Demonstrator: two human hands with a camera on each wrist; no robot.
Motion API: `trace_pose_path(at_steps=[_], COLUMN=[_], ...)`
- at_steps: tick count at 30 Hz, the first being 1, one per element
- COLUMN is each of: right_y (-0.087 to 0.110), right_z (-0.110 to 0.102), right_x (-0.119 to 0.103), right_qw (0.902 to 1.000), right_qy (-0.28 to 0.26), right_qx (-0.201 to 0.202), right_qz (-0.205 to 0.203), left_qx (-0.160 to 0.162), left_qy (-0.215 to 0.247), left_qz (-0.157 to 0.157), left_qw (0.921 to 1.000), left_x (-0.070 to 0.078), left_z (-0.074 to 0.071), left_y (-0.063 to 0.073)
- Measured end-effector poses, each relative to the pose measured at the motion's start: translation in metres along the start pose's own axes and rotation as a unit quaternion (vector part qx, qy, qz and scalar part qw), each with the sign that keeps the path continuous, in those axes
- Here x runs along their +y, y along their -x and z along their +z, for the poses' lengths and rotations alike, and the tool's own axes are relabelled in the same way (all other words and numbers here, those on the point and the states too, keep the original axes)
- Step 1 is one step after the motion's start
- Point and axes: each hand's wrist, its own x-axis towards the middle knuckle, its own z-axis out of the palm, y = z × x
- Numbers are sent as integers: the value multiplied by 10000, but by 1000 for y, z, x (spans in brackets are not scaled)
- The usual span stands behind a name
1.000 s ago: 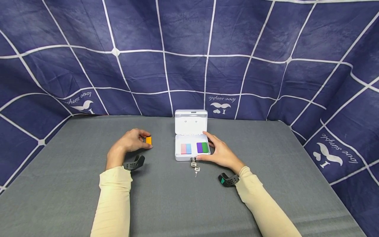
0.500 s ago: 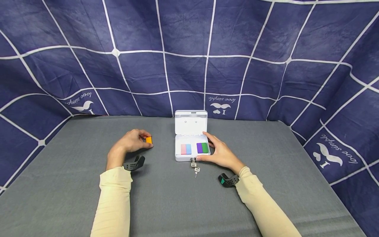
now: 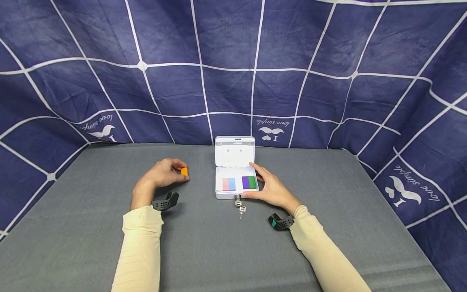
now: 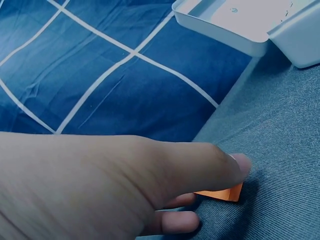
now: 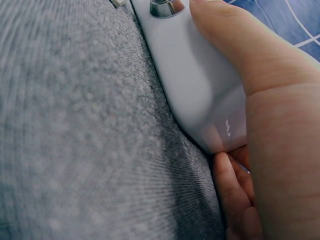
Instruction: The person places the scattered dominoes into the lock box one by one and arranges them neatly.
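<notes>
My left hand pinches a small orange block between thumb and fingers at the grey surface. In the left wrist view, the thumb covers most of the orange block. To its right stands a white lockable metal box with its lid raised. Inside lie a pink block beside a light blue one, and a purple block beside a green one. My right hand grips the box's right side, thumb on the front wall near the lock.
Keys hang from the lock at the box's front and reach onto the grey cloth surface. Behind it hangs a blue curtain with white lines. Each wrist wears a black band, such as the left band.
The orange block has shifted and turned slightly to the right in my left fingers. My right hand and the box look the same.
</notes>
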Motion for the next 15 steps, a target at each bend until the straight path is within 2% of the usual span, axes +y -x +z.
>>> trace_pose_path(at_steps=[15], right_y=[0], right_z=[0], right_x=[-2], right_qw=[10000], right_qy=[90], right_qx=[-9], right_qz=[32], left_qx=[37], left_qy=[17], left_qz=[121], left_qw=[9999], left_x=[8], left_z=[-2], left_y=[-1])
